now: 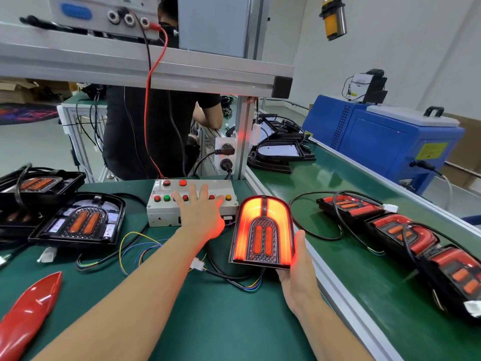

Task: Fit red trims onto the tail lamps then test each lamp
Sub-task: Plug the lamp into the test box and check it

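Green bench (208, 321) first: you're mid-test, not mid-fitting. On the conveyor (351, 269) to your right lie three finished lamps (400, 231) in a row with red trims on, unlit, cables trailing; judged done, though whether they were tested can't be told. At far left sits a stack of untrimmed lamps (80, 220), orange inner lenses showing, no red surround, so those are left to do. A loose red trim (28, 306) lies near your left elbow, unfitted.

The lit lamp (263, 231) is the one in hand: standing nearly upright at the bench edge, outer arch glowing red-orange, wired by its cable (234, 278) toward the switch box (192, 204). So at least one function passes; the two inner orange bars look unlit or weaker, hard to say, and likely need other buttons.

Your right hand (299, 272) cups the lamp's lower right corner from beneath, thumb up along its side, fingers wrapped behind. Your left hand (201, 212) lies flat and spread over the box, fingertips on the button row; which button is pressed can't be told.
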